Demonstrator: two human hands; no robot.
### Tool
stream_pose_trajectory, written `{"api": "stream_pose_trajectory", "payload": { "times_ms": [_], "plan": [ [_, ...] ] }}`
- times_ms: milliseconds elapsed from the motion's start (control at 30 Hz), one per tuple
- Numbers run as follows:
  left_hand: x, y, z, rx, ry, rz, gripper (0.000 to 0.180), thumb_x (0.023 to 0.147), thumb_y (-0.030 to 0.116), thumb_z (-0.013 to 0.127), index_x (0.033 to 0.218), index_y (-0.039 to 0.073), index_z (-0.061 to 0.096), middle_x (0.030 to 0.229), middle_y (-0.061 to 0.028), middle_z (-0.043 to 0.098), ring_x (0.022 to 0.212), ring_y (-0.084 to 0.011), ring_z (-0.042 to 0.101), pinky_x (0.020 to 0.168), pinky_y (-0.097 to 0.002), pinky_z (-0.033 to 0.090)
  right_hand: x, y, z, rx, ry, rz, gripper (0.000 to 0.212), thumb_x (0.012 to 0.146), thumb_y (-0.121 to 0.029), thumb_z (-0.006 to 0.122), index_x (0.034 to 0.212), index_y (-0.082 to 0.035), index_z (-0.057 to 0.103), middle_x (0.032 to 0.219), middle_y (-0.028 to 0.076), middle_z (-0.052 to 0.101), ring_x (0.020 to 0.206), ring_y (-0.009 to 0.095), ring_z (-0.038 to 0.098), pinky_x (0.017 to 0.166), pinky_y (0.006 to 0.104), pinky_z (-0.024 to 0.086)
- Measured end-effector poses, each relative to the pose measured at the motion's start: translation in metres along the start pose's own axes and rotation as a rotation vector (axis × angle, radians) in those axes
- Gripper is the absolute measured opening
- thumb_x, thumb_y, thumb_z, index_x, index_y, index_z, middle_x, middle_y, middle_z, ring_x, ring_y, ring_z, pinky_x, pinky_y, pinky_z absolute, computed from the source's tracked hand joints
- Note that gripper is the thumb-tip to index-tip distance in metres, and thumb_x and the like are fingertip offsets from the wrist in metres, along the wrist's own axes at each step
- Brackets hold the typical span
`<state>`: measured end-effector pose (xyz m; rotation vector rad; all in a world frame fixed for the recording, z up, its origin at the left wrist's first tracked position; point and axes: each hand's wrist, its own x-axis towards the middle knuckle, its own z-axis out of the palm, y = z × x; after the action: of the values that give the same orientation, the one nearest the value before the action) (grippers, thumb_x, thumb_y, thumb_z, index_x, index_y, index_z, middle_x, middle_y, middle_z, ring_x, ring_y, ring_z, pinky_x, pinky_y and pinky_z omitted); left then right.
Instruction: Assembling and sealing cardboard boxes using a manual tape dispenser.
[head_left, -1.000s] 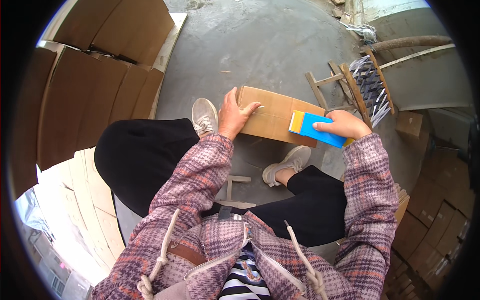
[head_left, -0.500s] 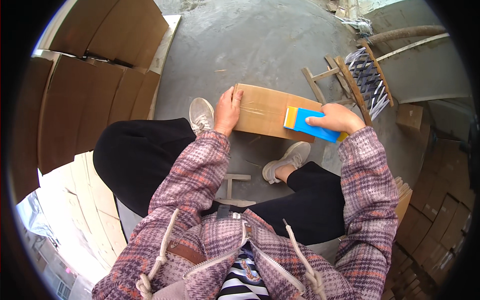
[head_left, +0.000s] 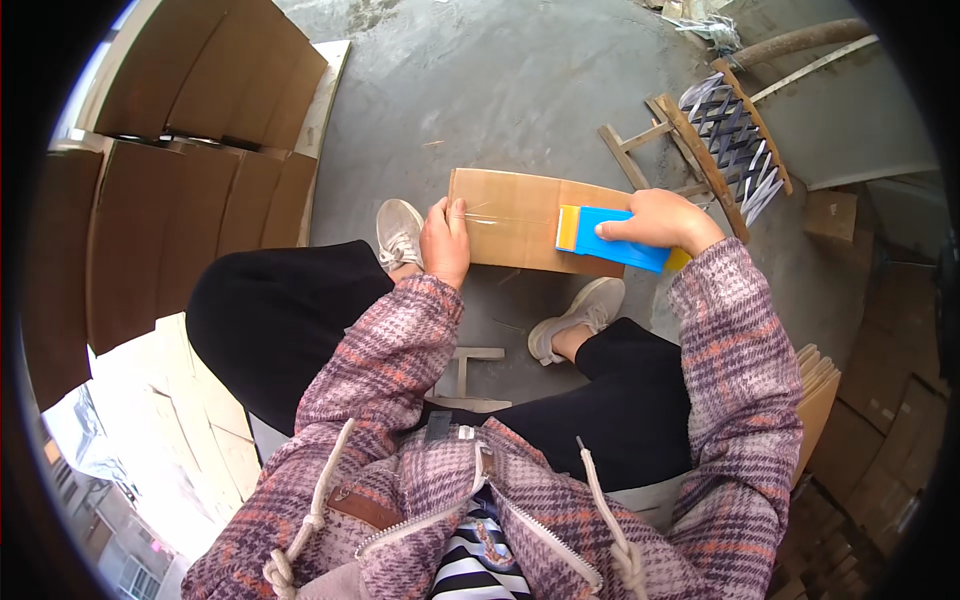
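Note:
A long brown cardboard box (head_left: 510,215) is held out in front of me, above the floor between my feet. A shiny clear strip, like packing tape, shows on its upper face. My left hand (head_left: 446,240) grips the box's left end, thumb on the upper face and the other fingers partly hidden. In my right hand (head_left: 668,220) is a flat blue and yellow block-shaped thing (head_left: 618,240), whose exact kind I cannot make out. My thumb presses on its blue top. Its yellow end with a pale edge lies over the right part of the box.
Large cardboard boxes (head_left: 150,235) are stacked at the left. A wooden stool with a woven strap seat (head_left: 735,150) lies tipped over at the far right. Flat cardboard pieces (head_left: 815,395) stand by my right elbow. A small cardboard box (head_left: 830,217) sits behind them.
The cardboard box has shifted slightly left. My left hand has moved left and a little down with its end. My right hand and the blue and yellow thing have also slid left.

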<state>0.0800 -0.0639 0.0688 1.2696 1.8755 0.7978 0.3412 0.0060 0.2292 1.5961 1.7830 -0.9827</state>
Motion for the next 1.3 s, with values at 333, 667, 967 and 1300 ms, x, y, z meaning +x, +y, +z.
{"api": "stream_pose_trajectory", "payload": {
  "times_ms": [333, 667, 967, 1300],
  "plan": [
    [0.014, -0.007, -0.008, -0.547, -0.355, -0.324, 0.061, 0.095, 0.05, 0.038, 0.127, -0.002, 0.05, 0.122, -0.0132, 0.056, 0.113, -0.0174, 0.05, 0.099, -0.0304, 0.034, 0.002, 0.003, 0.001, 0.006, -0.007, -0.029, 0.072, 0.07, -0.06, 0.059, 0.094, 0.007, 0.066, 0.09, 0.027, 0.064, 0.081, 0.035, 0.063, 0.074, 0.0399, 0.049],
    [0.005, 0.052, 0.046, 0.715, -0.063, 0.637, 0.061, 0.094, 0.039, 0.038, 0.139, -0.001, 0.031, 0.147, -0.019, 0.024, 0.139, -0.0314, 0.017, 0.112, -0.0503, 0.008, 0.003, -0.004, -0.001, 0.012, -0.012, -0.004, 0.069, 0.069, -0.058, 0.058, 0.093, 0.007, 0.067, 0.092, 0.027, 0.064, 0.084, 0.035, 0.063, 0.077, 0.0394, 0.048],
    [0.007, 0.063, 0.07, 0.634, -0.142, 0.696, 0.055, 0.094, 0.035, 0.037, 0.137, 0.002, 0.036, 0.143, -0.0166, 0.034, 0.136, -0.0309, 0.023, 0.111, -0.0521, 0.007, -0.008, -0.001, 0.0, 0.016, -0.006, -0.009, 0.066, 0.069, -0.055, 0.058, 0.095, 0.006, 0.067, 0.094, 0.026, 0.064, 0.087, 0.035, 0.063, 0.078, 0.0389, 0.048],
    [0.009, 0.06, 0.068, 0.627, -0.137, 0.712, 0.054, 0.093, 0.036, 0.039, 0.136, 0.004, 0.038, 0.141, -0.0171, 0.037, 0.134, -0.0319, 0.027, 0.111, -0.0523, 0.008, -0.017, 0.04, 0.003, 0.104, -0.02, -0.094, 0.074, 0.074, -0.061, 0.056, 0.1, 0.008, 0.064, 0.091, 0.026, 0.064, 0.083, 0.032, 0.065, 0.073, 0.0388, 0.049]
  ]
}}
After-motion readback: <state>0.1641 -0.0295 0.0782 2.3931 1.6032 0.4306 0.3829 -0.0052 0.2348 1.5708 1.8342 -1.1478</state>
